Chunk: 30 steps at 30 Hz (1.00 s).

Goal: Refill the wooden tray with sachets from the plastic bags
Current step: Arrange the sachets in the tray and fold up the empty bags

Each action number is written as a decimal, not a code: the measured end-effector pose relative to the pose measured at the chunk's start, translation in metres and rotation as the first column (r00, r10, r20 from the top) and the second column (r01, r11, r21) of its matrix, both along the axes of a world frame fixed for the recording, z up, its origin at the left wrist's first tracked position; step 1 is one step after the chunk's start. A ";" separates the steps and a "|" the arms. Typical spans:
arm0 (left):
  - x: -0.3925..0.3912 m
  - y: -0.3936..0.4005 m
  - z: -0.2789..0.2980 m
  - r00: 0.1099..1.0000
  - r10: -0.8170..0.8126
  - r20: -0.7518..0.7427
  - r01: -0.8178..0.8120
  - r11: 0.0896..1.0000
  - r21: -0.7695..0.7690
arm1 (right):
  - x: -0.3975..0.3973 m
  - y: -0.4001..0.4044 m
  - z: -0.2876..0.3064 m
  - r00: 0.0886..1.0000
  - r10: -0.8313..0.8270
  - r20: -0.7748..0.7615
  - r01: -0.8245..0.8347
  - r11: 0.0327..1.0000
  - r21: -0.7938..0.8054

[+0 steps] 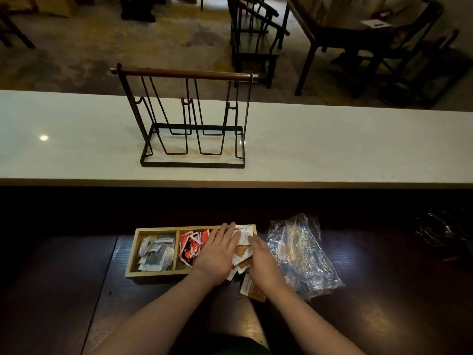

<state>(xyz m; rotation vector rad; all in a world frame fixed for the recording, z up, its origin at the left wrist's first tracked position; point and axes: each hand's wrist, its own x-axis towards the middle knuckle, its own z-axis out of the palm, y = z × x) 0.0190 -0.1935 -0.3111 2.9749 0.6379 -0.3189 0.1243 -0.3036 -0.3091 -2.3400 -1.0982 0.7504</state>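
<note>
Wooden and pale, the tray (131, 254) sits on the dark worktop (64, 290) just in front of the person, divided into compartments. Its left compartment holds green-and-white sachets (156, 252), the middle one red-and-white sachets (190, 245), and the right end is heaped with orange-and-white sachets (242, 249) that spill over the near edge onto the worktop, one lying loose beside the right wrist. The left hand (217, 254) lies palm down across the boundary between the middle and right compartments, its fingers (227, 230) extended and close together, pressing flat on the sachets rather than pinching any. The right hand (262, 260) rests edge-on against the right side of the orange pile, fingers straight and held together, pushing against the heap; whether it grips anything cannot be told. Just right of the tray, touching the right hand's outer side, lies a crumpled clear plastic bag (304, 254). A second dark, glossy bag (445, 234) sits well apart at the far right. Beyond, on a raised white counter (332, 144), stands a black wire rack (192, 119) with a wooden top bar.
</note>
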 end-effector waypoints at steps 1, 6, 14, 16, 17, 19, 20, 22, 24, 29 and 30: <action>0.003 0.000 -0.001 1.000 -0.005 -0.010 0.005 1.000 0.004 | 0.003 0.000 0.000 1.000 0.009 0.007 -0.009 1.000 0.021; 0.007 0.010 0.003 1.000 0.018 0.024 -0.016 0.997 -0.073 | 0.035 -0.010 0.008 0.992 -0.107 -0.061 0.115 0.982 0.152; -0.011 -0.002 0.001 0.952 -0.306 0.008 0.306 0.952 -0.002 | 0.083 -0.059 -0.009 0.979 0.075 0.191 -0.030 0.972 -0.232; -0.005 -0.005 -0.001 0.940 -0.340 -0.024 0.340 0.940 0.037 | 0.089 -0.066 -0.014 0.980 0.038 0.195 0.005 0.977 -0.214; 0.000 -0.005 -0.001 0.937 -0.348 -0.027 0.349 0.935 0.059 | 0.091 -0.068 -0.016 0.985 -0.016 0.171 0.045 0.985 -0.168; 0.008 -0.003 -0.001 0.939 -0.345 -0.014 0.345 0.935 0.079 | 0.094 -0.070 -0.015 0.987 -0.112 0.113 0.120 0.991 -0.066; 0.010 -0.001 -0.001 0.941 -0.338 -0.011 0.338 0.938 0.076 | 0.096 -0.070 -0.015 0.984 -0.142 0.108 0.147 0.989 -0.036; 0.013 0.003 -0.002 0.942 -0.333 -0.027 0.335 0.939 0.080 | 0.102 -0.073 -0.014 0.975 -0.177 0.138 0.184 0.982 -0.040; 0.014 0.005 -0.002 0.939 -0.341 -0.052 0.344 0.934 0.097 | 0.110 -0.077 -0.015 0.965 -0.189 0.181 0.206 0.975 -0.078; 0.014 0.006 -0.002 0.916 -0.399 -0.031 0.398 0.899 0.182 | 0.110 -0.070 -0.006 0.905 -0.193 0.378 0.211 0.977 -0.006; 0.013 0.006 -0.002 0.917 -0.400 -0.005 0.393 0.899 0.194 | 0.105 -0.064 -0.003 0.897 -0.136 0.421 0.144 0.989 0.012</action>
